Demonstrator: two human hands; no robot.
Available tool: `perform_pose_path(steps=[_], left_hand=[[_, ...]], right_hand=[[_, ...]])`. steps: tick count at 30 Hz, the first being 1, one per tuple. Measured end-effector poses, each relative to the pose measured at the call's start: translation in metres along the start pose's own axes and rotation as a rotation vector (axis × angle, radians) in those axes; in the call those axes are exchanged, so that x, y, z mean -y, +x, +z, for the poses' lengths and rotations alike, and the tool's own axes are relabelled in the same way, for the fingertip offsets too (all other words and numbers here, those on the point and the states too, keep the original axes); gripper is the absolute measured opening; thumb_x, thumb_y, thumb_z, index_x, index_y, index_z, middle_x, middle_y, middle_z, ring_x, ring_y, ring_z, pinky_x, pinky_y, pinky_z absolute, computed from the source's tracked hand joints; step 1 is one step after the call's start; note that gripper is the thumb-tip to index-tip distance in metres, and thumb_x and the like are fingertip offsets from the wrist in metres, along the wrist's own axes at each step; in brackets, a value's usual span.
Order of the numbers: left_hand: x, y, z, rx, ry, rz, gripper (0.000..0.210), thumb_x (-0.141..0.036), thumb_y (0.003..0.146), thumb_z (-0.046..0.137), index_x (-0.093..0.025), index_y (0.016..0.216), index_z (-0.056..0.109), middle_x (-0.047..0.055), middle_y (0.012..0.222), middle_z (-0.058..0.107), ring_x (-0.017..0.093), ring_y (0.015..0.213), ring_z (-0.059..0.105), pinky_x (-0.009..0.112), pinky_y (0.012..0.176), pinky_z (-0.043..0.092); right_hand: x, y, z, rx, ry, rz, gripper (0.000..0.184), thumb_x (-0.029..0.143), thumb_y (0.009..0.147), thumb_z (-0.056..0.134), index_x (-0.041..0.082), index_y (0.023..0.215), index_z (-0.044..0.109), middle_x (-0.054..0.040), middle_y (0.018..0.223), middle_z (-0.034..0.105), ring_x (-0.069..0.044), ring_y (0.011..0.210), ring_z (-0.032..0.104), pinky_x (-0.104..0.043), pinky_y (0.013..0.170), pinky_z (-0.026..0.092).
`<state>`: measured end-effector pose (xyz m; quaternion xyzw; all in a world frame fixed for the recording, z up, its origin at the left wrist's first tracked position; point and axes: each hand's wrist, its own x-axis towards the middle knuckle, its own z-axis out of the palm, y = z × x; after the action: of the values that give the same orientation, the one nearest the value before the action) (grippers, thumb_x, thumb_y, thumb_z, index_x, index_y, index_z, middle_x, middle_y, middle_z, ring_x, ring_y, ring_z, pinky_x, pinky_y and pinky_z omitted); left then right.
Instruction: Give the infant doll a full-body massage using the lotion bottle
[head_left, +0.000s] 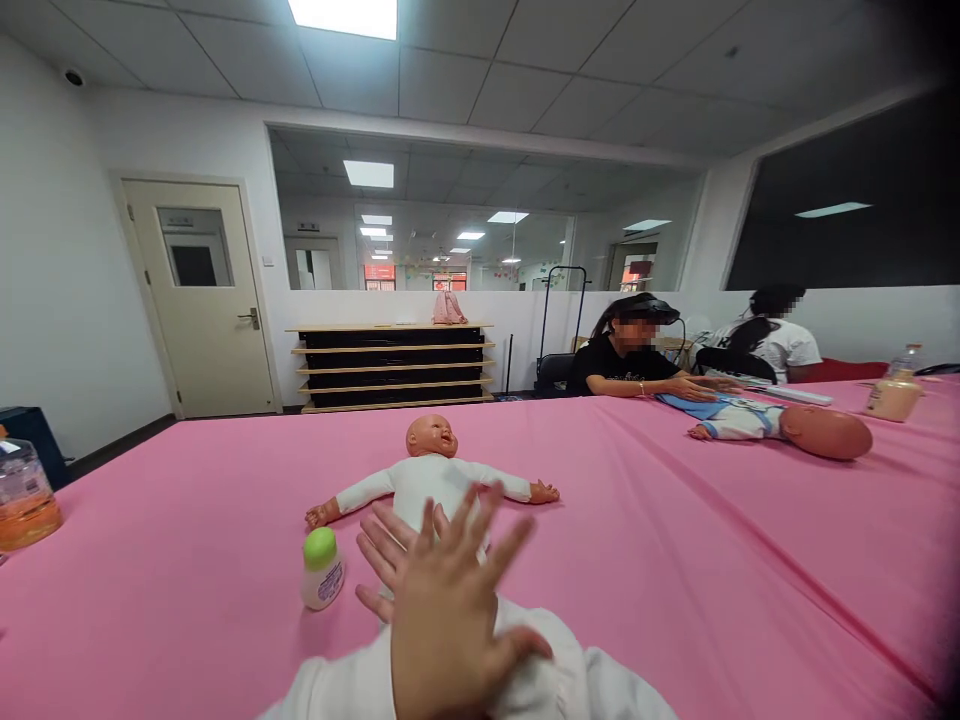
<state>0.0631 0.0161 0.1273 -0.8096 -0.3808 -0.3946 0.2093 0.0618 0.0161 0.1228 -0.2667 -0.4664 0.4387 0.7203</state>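
Observation:
My left hand (446, 610) is in front, back toward me, its fingers spread and slightly blurred. Behind it is my right hand (386, 550), mostly hidden, with its spread fingers showing at the left. The hands overlap, and neither shows anything held in its fingers. Just beyond them a baby doll (412, 480) in a white long-sleeved top lies on its back, arms stretched out to the sides. My hands block the view of its lower body. Left of my hands stands a small white bottle (322, 580) with a green cap.
A pink cloth (675, 560) covers the table. A bottle of orange liquid (28, 500) stands at the left edge. Far right, another doll (821, 432) lies by a co-worker (626, 350) in a headset, near a bottle of pale liquid (896, 390). Another person (772, 335) sits behind.

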Motion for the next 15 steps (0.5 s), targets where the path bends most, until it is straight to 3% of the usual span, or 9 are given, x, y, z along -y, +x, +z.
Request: perform_pose_path(steps=[4,6,8,10,11,13,15], left_hand=[[0.0,0.009,-0.004,0.082,-0.007,-0.045,0.083,-0.072,0.072,0.028,-0.022,0.138,0.024,0.006,0.141,0.023,0.025,0.135,0.013,0.048,0.112,0.004],[0.0,0.005,0.0,0.101,-0.007,-0.061,0.083,-0.071,0.073,0.031,-0.021,0.138,0.023,0.007,0.141,0.023,0.025,0.135,0.012,0.05,0.111,0.005],[-0.002,-0.013,0.01,0.105,0.01,-0.065,0.078,-0.063,0.076,0.038,-0.02,0.139,0.022,0.008,0.14,0.025,0.025,0.135,0.013,0.051,0.111,0.006],[-0.006,-0.038,0.024,0.084,0.013,0.043,0.062,-0.047,0.082,0.041,-0.027,0.138,0.023,0.003,0.138,0.031,0.019,0.135,0.017,0.046,0.114,0.005],[-0.007,-0.049,0.031,0.067,0.013,0.095,0.055,-0.036,0.084,0.04,-0.034,0.136,0.023,-0.001,0.136,0.034,0.014,0.134,0.02,0.042,0.115,0.004],[-0.004,-0.056,0.042,0.065,-0.029,0.101,0.052,-0.026,0.086,0.037,-0.043,0.133,0.022,-0.006,0.134,0.036,0.01,0.133,0.023,0.041,0.116,0.004],[0.012,-0.033,0.054,0.128,-0.138,0.004,0.056,-0.038,0.084,0.04,-0.034,0.136,0.021,0.0,0.139,0.03,0.016,0.134,0.02,0.047,0.113,0.012]], right_hand=[[0.008,0.0,-0.007,-0.148,0.293,0.019,0.064,0.049,0.077,0.041,0.024,0.135,0.031,-0.0043,0.139,0.029,-0.011,0.137,0.002,-0.046,0.111,0.012],[0.021,0.011,-0.025,-0.023,0.347,0.251,0.064,0.051,0.076,0.041,0.026,0.135,0.031,-0.0042,0.139,0.03,-0.014,0.137,0.005,-0.048,0.111,0.012],[0.041,0.035,-0.051,0.282,0.357,0.675,0.058,0.051,0.078,0.039,0.026,0.13,0.039,-0.0061,0.137,0.035,-0.017,0.136,0.015,-0.048,0.109,0.017],[0.064,0.07,-0.08,0.368,0.365,0.792,0.056,0.052,0.081,0.031,0.017,0.119,0.051,-0.013,0.131,0.041,-0.023,0.13,0.031,-0.05,0.104,0.025],[0.073,0.092,-0.093,0.338,0.38,0.714,0.053,0.053,0.082,0.028,0.02,0.114,0.054,-0.0093,0.131,0.041,-0.021,0.128,0.033,-0.049,0.104,0.026],[0.08,0.138,-0.114,0.163,0.355,0.347,0.046,0.05,0.084,0.026,0.025,0.109,0.055,-0.0017,0.133,0.04,-0.013,0.128,0.033,-0.04,0.107,0.027],[0.063,0.184,-0.127,0.06,0.256,0.216,0.036,0.041,0.085,0.029,0.025,0.102,0.056,0.0014,0.134,0.038,-0.01,0.128,0.033,-0.036,0.108,0.024]])
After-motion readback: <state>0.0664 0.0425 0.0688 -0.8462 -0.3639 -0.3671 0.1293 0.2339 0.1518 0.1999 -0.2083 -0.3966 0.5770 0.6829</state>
